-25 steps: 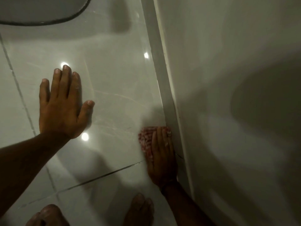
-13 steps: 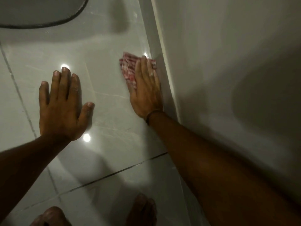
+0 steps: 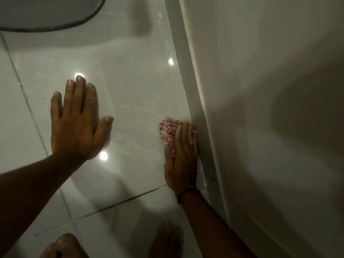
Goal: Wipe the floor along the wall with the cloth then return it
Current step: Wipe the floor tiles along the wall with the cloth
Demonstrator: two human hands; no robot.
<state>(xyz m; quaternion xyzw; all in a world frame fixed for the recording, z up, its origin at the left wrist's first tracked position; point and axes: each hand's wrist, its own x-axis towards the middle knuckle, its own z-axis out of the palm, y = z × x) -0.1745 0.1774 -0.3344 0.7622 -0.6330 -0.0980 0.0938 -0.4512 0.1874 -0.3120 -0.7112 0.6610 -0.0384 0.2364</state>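
Head view, looking down at a glossy pale tiled floor [image 3: 134,86] meeting a light wall [image 3: 260,90] on the right, with a pale skirting strip [image 3: 188,75] running along the joint. Right hand [image 3: 183,161] lies palm down, fingers extended and together, pressing a red-and-white patterned cloth [image 3: 168,134] flat onto the floor; hand is flattened over the cloth rather than clenched around it. Cloth is bunched, showing beyond the fingertips and on the thumb side, its far edge touching or just beside the skirting; the little-finger side of the hand runs along the skirting base. A dark band [image 3: 186,192] circles the right wrist. Left hand [image 3: 78,125] is released, spread flat on the tile well to the left of the cloth, holding nothing. A dark grout line [image 3: 115,203] crosses the floor below both hands. Bare feet [image 3: 165,239] show at the bottom edge. A dark-edged curved object [image 3: 46,13] sits at upper left; identity unclear.
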